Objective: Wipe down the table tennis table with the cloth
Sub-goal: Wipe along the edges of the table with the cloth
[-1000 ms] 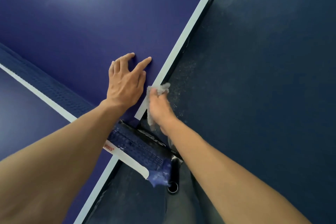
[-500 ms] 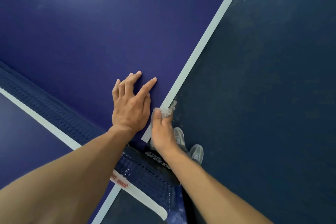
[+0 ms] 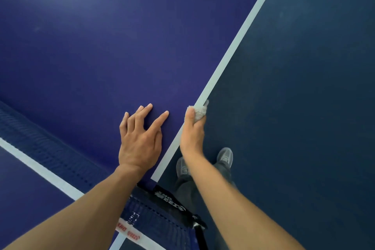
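1. The right hand (image 3: 192,132) grips a small wad of pale cloth (image 3: 198,112), with the thumb on one side and the fingers curled round the other. The wad sticks out just past the fingertips.
2. The cloth sits at the table's side edge, touching the white line (image 3: 233,46) that runs along it.
3. The left hand (image 3: 140,142) holds nothing. It lies on the blue table (image 3: 101,57) with fingers straight and spread, tips on the surface, just beside the right hand and inside the line.
4. Both hands are near the net (image 3: 160,215), which crosses the table under the forearms. Its white band carries red lettering, and a black clamp (image 3: 172,201) with white lettering sits at the edge.
5. Beyond the edge lies the dark floor (image 3: 304,87), with two grey shoes (image 3: 225,156) by the right forearm.
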The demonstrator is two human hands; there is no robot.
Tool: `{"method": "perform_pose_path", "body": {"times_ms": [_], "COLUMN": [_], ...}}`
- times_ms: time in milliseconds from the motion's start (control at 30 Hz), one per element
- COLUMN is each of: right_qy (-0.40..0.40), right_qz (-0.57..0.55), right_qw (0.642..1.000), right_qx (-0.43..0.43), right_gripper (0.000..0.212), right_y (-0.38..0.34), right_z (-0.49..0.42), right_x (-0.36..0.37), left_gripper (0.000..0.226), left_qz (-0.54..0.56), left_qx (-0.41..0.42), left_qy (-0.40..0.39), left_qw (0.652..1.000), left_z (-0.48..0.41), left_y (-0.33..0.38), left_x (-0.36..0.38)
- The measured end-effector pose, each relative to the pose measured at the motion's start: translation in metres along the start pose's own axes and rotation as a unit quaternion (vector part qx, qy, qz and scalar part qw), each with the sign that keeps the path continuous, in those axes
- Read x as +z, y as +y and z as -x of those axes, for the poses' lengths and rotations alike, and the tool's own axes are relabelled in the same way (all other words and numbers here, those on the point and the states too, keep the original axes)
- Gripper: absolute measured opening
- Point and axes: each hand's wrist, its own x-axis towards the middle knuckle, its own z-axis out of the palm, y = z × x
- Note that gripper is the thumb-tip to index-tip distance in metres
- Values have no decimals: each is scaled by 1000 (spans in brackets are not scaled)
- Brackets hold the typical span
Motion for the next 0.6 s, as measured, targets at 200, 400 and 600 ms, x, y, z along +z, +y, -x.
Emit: {"method": "perform_pose_path", "body": {"times_ms": [200,400,600], "right_qy": [-59,18,31], "right_qz": [30,-17,-85], "right_qw": [998,999,996], "right_qx": [-2,-28,-7], "right_gripper": [59,63,59], "right_y": [25,-69,-152], "right_z": [31,-91,-194], "right_x": [-1,-20,-46], "left_gripper": [45,44,43], "left_qz": [-7,-15,-48], "left_qx": [0,-15,-40], "left_qy": [11,14,30], "left_qw": [1000,1000,998], "left_z": [0,-2,-42], "left_y": [1,9,35], "left_x": [3,-1,-1]}}
